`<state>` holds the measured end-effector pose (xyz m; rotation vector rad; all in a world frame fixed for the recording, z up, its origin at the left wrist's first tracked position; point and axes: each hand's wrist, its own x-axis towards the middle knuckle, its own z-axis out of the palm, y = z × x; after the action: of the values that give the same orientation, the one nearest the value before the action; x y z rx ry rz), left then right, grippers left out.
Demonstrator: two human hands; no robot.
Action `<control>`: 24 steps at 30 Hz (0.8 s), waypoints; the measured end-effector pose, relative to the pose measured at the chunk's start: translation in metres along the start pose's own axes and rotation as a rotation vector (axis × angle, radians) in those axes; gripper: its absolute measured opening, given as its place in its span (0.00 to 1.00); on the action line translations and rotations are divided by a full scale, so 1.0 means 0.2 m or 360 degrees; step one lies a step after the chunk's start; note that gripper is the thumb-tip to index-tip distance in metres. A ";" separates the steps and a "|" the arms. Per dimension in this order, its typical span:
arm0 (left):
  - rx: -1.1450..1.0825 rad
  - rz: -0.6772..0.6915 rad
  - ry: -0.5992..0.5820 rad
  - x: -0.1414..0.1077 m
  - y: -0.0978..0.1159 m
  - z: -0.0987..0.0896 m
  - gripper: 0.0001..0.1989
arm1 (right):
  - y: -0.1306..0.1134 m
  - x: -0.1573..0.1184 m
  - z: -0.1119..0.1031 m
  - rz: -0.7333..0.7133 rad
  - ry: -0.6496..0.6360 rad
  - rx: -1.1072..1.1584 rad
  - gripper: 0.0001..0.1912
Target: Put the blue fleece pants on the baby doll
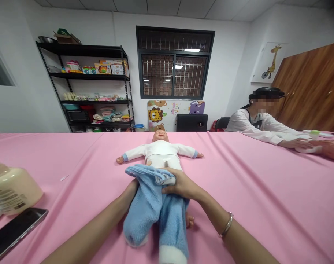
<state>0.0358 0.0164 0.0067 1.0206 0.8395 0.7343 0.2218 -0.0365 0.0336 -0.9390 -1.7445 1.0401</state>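
A baby doll point(163, 148) in a white top with blue cuffs lies on its back, arms spread and head away from me. Over its lower body I see fuzzy blue baby pants point(147, 205) with white leg ends. My right hand point(182, 183) is closed on the waistband, thumb in front. At the left side of the waist, my left hand point(132, 189) grips the pants; the cloth hides most of its fingers. One bare doll foot point(189, 220) shows beside the right pant leg.
A pump bottle point(15, 187) and a phone point(17, 233) lie at left on the pink tablecloth point(81, 205). Across at right, a seated person point(262, 121) reaches toward another doll point(333, 148). Black shelving point(87, 75) stands behind.
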 end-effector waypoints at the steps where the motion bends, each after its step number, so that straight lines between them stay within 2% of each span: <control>1: -0.0087 -0.0099 -0.0091 -0.01 0.00 0.00 0.19 | 0.01 0.01 -0.01 0.0004 0.0075 0.0007 0.24; 3: -0.0208 -0.0231 -0.0196 -0.03 0.01 0.00 0.21 | 0.05 0.02 -0.03 -0.0005 0.0336 -0.0008 0.14; 5: -0.0224 -0.0201 -0.0149 -0.03 0.02 0.00 0.21 | 0.10 0.04 -0.05 0.0006 0.0686 -0.0118 0.08; 7: -0.0206 -0.0097 -0.0085 -0.02 0.02 0.00 0.20 | 0.13 0.06 -0.05 0.0032 0.0976 -0.0287 0.08; 9: -0.0174 0.0015 -0.0028 0.00 0.01 0.01 0.20 | 0.16 0.08 -0.03 0.0035 0.1097 -0.0418 0.09; 11: -0.0124 0.0107 0.0039 0.03 -0.01 0.01 0.20 | 0.17 0.09 0.00 0.0020 0.1051 -0.0473 0.09; 15: 0.0026 0.0266 0.0088 0.08 -0.05 -0.02 0.19 | 0.17 0.11 0.04 0.0021 0.0752 -0.0489 0.09; 18: 0.0153 0.0412 0.0064 0.11 -0.07 -0.04 0.20 | 0.18 0.11 0.04 0.0024 0.0550 -0.0423 0.11; 20: 0.0183 0.0482 0.0129 0.11 -0.07 -0.04 0.20 | 0.18 0.12 0.03 -0.0019 0.0418 -0.0307 0.11; 22: 0.0139 0.0467 0.0210 0.10 -0.06 -0.03 0.21 | 0.18 0.12 0.02 -0.0044 0.0335 -0.0175 0.12; 24: 0.0042 0.0338 0.0205 0.09 -0.05 -0.02 0.21 | 0.16 0.11 0.03 0.0022 0.0288 -0.0040 0.13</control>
<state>0.0426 0.0297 -0.0089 1.1056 0.8613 0.9797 0.2144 -0.0064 0.0094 -1.0297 -1.6067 0.9139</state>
